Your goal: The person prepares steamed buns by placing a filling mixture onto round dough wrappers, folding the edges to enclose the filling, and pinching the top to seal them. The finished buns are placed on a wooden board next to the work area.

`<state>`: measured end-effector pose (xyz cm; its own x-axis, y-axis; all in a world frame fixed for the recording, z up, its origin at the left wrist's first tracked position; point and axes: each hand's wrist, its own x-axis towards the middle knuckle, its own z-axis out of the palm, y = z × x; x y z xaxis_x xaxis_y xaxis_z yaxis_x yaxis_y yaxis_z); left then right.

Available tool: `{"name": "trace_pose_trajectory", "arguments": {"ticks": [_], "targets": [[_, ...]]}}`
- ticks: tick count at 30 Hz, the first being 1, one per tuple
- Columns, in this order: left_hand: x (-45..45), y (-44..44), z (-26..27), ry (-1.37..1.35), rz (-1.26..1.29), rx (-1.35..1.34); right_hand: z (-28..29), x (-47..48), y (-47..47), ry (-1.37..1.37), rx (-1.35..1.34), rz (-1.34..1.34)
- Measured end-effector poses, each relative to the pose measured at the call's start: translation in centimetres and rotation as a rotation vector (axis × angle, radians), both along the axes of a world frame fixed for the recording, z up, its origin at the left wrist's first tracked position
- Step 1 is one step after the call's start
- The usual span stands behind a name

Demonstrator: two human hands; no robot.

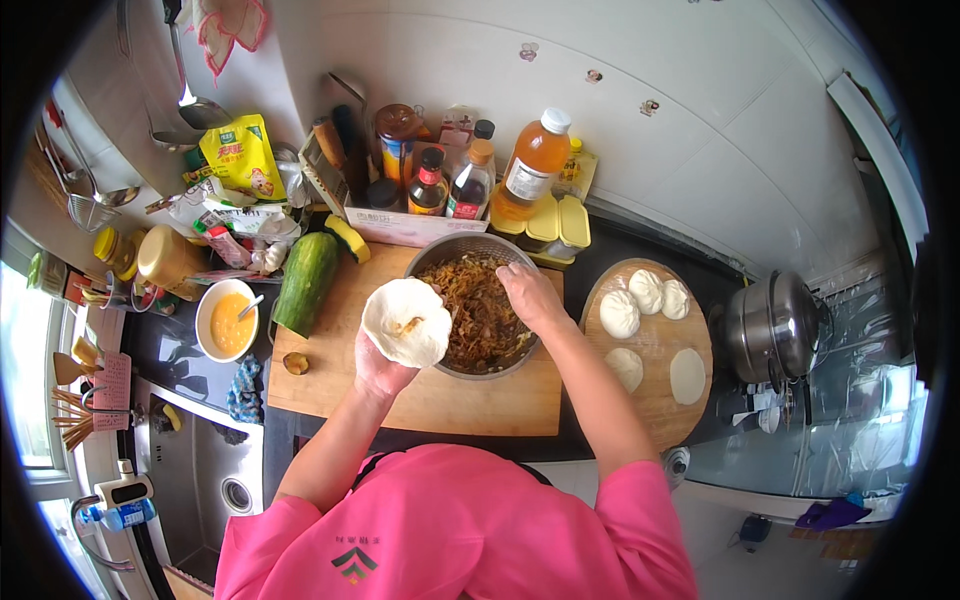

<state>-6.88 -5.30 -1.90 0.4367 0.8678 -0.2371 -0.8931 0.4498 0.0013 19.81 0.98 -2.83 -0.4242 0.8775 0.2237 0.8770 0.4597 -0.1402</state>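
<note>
On my left hand (381, 367) rests a round dough wrapper (407, 322), cupped a little, with a small smear of filling at its middle. Beside it stands a metal bowl (472, 372) of shredded brown filling (476, 307). My right hand (529, 297) is over the bowl's right side, fingers bent together at the filling; whether they pinch any of it is hidden. To the right, a round wooden board (652, 334) carries several pleated buns (620, 313) and flat dough wrappers (687, 376).
A rectangular cutting board (337, 390) lies under the bowl, with a green gourd-like vegetable (306, 281) on it. Left are a bowl of beaten egg (227, 321) and the sink (217, 472). Bottles (531, 161) stand behind; a steel pot (772, 326) is far right.
</note>
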Motion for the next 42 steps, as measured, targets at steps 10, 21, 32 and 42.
{"name": "trace_pose_trajectory", "arguments": {"ticks": [10, 21, 32, 42], "targets": [[0.0, 0.0, 0.1, -0.056, 0.007, -0.003, 3.8, 0.3, -6.3, 0.045, -0.096, 0.044], [0.2, 0.1, 0.6, -0.025, -0.036, 0.006, 2.4, -1.4, -7.2, 0.208, -0.035, -0.015], [0.5, 0.6, 0.7, -0.044, -0.045, 0.033, -0.6, -0.9, -8.6, 0.829, -0.282, -0.659], [0.8, 1.3, 0.2, -0.016, -0.054, 0.069, -3.1, -2.4, -7.6, 1.612, -0.369, -0.736]]}}
